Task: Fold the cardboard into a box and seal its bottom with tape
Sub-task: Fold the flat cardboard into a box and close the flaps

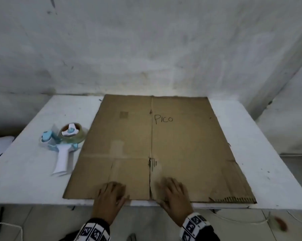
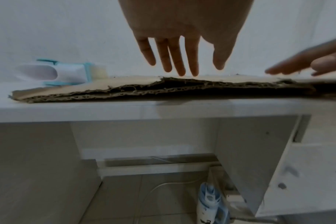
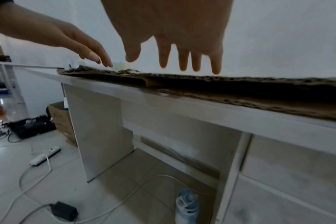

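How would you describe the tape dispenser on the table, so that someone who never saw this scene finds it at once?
Start from the white table against the wall, where a large flat cardboard lies in the middle. Just left of the cardboard, near its left edge, lies the tape dispenser. It is the only small thing on the table: a white handle, light blue parts and a roll of tape.

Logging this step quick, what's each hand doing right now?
Left hand: open, fingers straight over the near edge of the flat cardboard, holding nothing.
Right hand: open, same, holding nothing.
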Available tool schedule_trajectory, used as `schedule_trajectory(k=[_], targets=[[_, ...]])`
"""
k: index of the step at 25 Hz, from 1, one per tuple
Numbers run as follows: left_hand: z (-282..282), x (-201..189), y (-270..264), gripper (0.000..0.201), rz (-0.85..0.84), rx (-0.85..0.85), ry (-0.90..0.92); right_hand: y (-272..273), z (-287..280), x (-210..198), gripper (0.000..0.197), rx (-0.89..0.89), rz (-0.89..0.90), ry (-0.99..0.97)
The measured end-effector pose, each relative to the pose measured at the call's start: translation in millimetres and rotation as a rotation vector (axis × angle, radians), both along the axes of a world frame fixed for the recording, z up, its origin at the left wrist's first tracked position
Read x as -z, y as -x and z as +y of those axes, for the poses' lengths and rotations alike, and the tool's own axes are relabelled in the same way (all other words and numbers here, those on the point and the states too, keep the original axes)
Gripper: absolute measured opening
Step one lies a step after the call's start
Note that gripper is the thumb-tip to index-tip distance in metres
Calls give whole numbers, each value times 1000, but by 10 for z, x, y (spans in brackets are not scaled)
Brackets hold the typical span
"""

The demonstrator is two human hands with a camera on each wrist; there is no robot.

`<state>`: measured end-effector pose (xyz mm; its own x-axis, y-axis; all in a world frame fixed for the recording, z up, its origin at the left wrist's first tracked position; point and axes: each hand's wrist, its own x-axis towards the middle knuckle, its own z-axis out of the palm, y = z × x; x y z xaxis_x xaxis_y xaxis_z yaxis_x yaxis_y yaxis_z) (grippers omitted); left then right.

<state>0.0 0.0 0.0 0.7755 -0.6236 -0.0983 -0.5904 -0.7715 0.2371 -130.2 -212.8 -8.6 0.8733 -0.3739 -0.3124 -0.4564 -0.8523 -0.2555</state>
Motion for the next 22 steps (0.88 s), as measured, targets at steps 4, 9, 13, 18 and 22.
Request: schedule_trajectory(k=[4,9,13,18,22], targets=[[147,55,-495,55,184,-353,65,-354,93,-19,110,-86,36,-39],[506,57,-901,69,283,-684,57,-853,413,-91,106,-183,116,-97],[549,60,-942,81,283,-748,52,-1086,691,-49,104,-195,166,-82],[624,39,-1158,72,418,-849,278,-1204,772,40,115,-173,197,-50],[624,92,-1219,79,502,-920,340,-1205,882,58,106,-127,142,-31]])
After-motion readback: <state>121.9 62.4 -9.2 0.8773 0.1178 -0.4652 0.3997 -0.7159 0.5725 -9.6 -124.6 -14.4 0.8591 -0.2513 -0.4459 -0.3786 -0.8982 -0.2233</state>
